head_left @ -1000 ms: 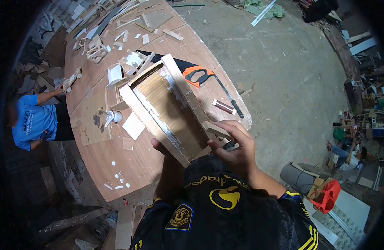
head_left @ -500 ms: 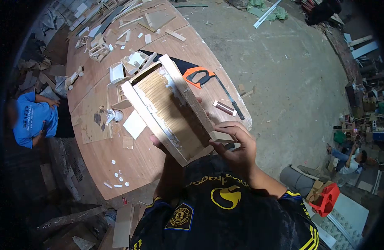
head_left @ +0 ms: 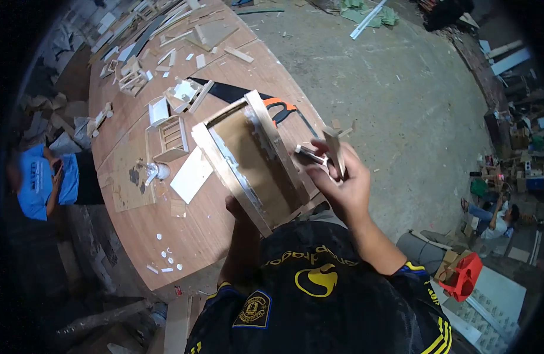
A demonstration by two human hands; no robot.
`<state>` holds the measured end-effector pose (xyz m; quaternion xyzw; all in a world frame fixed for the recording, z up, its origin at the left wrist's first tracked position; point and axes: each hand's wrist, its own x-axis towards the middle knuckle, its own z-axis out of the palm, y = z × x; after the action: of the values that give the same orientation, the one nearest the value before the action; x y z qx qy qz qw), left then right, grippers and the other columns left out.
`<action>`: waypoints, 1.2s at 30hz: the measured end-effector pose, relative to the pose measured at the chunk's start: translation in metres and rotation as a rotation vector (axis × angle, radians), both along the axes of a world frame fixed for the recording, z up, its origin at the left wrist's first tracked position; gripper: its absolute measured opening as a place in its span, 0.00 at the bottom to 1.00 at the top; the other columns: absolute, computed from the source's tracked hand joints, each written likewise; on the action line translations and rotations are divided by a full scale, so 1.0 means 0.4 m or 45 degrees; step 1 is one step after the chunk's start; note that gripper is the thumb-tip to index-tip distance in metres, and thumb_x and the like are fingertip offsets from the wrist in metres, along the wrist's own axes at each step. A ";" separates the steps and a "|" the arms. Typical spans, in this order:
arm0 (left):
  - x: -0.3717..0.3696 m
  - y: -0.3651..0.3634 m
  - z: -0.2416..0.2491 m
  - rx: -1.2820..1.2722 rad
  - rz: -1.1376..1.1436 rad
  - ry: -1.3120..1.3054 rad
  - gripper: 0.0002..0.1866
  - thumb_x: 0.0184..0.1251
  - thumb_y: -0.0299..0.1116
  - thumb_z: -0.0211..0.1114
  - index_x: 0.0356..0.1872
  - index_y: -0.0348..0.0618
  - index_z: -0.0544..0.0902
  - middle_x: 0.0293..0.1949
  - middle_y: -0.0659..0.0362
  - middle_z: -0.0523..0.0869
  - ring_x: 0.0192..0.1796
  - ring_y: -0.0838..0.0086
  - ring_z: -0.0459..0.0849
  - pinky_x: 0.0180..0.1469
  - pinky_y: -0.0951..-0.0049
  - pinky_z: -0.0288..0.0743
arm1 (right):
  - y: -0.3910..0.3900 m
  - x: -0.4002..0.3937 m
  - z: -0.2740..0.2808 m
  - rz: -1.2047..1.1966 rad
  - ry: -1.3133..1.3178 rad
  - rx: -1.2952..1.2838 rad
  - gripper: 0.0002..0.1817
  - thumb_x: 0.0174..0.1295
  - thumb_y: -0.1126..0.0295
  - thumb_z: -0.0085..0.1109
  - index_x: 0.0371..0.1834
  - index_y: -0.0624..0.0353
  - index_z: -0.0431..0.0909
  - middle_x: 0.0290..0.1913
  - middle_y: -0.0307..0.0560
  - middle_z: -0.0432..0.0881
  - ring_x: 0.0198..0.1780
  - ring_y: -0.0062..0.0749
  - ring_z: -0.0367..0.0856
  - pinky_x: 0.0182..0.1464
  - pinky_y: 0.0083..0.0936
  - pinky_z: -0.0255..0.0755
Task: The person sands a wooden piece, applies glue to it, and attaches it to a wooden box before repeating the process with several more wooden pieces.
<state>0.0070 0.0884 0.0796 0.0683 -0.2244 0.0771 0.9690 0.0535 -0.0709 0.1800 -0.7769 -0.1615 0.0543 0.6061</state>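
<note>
A rectangular wooden box [head_left: 281, 156], open on its upper side, is held tilted in front of my chest. White glue-like smears run along its inner edges. My left hand [head_left: 238, 207] grips it from the lower left, its thumb on the side and most fingers hidden beneath. Right of the box, apart from it, my right hand [head_left: 350, 180] is closed on a short wood strip [head_left: 334, 152], which points upward. Behind those fingers lies a dark cylinder with pale ends [head_left: 309, 154], partly covered. A handsaw [head_left: 225, 91] with an orange and black handle rests beyond the box.
On the wooden table [head_left: 207, 242] are a glue-smeared jar [head_left: 160, 171], a white panel [head_left: 191, 176], a slatted wooden frame [head_left: 173, 138] and several white discs. Wood offcuts crowd the far end. A person in blue [head_left: 39, 183] stands left; another person [head_left: 499, 218] sits far right.
My right hand has moved off the box's lower right edge, out to the right, lifting the wood strip. The box has shifted slightly right, and shadow covers more of its inside.
</note>
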 end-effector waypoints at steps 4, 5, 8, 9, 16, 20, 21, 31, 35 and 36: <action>0.008 -0.021 -0.006 -0.016 -0.076 0.004 0.64 0.49 0.70 0.69 0.77 0.41 0.46 0.70 0.34 0.57 0.67 0.36 0.68 0.62 0.29 0.68 | 0.025 0.045 0.013 0.009 -0.062 0.008 0.22 0.50 0.69 0.75 0.49 0.58 0.83 0.43 0.42 0.85 0.43 0.29 0.83 0.44 0.25 0.74; 0.004 -0.023 -0.007 -0.018 -0.084 0.008 0.64 0.49 0.70 0.69 0.77 0.41 0.46 0.70 0.34 0.57 0.67 0.36 0.68 0.62 0.29 0.68 | 0.031 0.046 0.027 -0.004 -0.007 -0.041 0.20 0.52 0.68 0.75 0.50 0.56 0.84 0.41 0.38 0.85 0.38 0.22 0.81 0.38 0.21 0.73; 0.015 -0.026 -0.013 -0.022 -0.108 0.023 0.64 0.49 0.70 0.69 0.77 0.41 0.46 0.70 0.34 0.57 0.67 0.36 0.68 0.62 0.29 0.68 | 0.038 0.062 0.000 0.024 0.053 0.057 0.19 0.54 0.68 0.74 0.49 0.56 0.84 0.40 0.36 0.85 0.34 0.16 0.77 0.34 0.19 0.70; 0.014 -0.026 -0.015 -0.022 -0.117 0.028 0.64 0.49 0.70 0.69 0.77 0.41 0.46 0.70 0.34 0.57 0.67 0.36 0.68 0.62 0.29 0.68 | 0.038 0.062 0.007 0.024 0.054 0.058 0.19 0.54 0.68 0.74 0.49 0.56 0.84 0.40 0.36 0.85 0.34 0.16 0.77 0.34 0.19 0.70; 0.002 -0.026 -0.029 -0.033 -0.160 0.066 0.63 0.50 0.70 0.69 0.77 0.41 0.46 0.70 0.34 0.57 0.67 0.36 0.67 0.62 0.29 0.68 | 0.038 0.064 0.023 -0.041 0.099 -0.102 0.16 0.56 0.69 0.73 0.47 0.56 0.85 0.36 0.34 0.85 0.32 0.15 0.75 0.31 0.18 0.67; 0.000 -0.030 -0.031 -0.039 -0.193 0.084 0.63 0.50 0.70 0.69 0.77 0.41 0.46 0.70 0.34 0.57 0.67 0.36 0.67 0.62 0.29 0.68 | 0.042 0.063 0.022 -0.086 0.040 -0.107 0.14 0.56 0.68 0.73 0.45 0.58 0.85 0.35 0.34 0.85 0.33 0.15 0.75 0.31 0.17 0.67; -0.002 -0.031 -0.032 -0.042 -0.202 0.090 0.63 0.50 0.70 0.69 0.77 0.41 0.46 0.70 0.34 0.57 0.67 0.36 0.67 0.62 0.29 0.68 | 0.041 0.064 0.022 -0.086 0.041 -0.109 0.14 0.56 0.68 0.73 0.45 0.58 0.85 0.35 0.34 0.85 0.33 0.15 0.75 0.31 0.17 0.67; -0.021 -0.011 -0.038 -0.044 -0.234 0.129 0.63 0.50 0.70 0.69 0.77 0.41 0.46 0.70 0.34 0.57 0.67 0.36 0.67 0.62 0.29 0.68 | 0.005 0.055 0.035 0.195 -0.794 -0.299 0.25 0.52 0.72 0.69 0.57 0.58 0.80 0.37 0.45 0.79 0.40 0.39 0.76 0.46 0.32 0.73; -0.030 -0.014 -0.040 -0.044 -0.275 0.147 0.63 0.51 0.70 0.69 0.77 0.41 0.46 0.70 0.34 0.57 0.67 0.36 0.67 0.62 0.29 0.68 | -0.010 0.054 0.024 0.367 -0.913 -0.377 0.23 0.49 0.68 0.69 0.52 0.58 0.83 0.40 0.46 0.79 0.42 0.41 0.75 0.47 0.34 0.73; -0.028 -0.016 -0.040 -0.045 -0.285 0.147 0.63 0.51 0.70 0.69 0.77 0.41 0.46 0.70 0.34 0.57 0.67 0.36 0.67 0.62 0.29 0.68 | -0.010 0.060 0.022 0.371 -0.966 -0.336 0.23 0.48 0.67 0.70 0.51 0.55 0.84 0.40 0.45 0.79 0.42 0.41 0.75 0.47 0.34 0.72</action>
<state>-0.0043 0.0819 0.0637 0.0299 -0.1729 -0.0318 0.9840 0.0774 -0.0748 0.1888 -0.7819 -0.4728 -0.1301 0.3849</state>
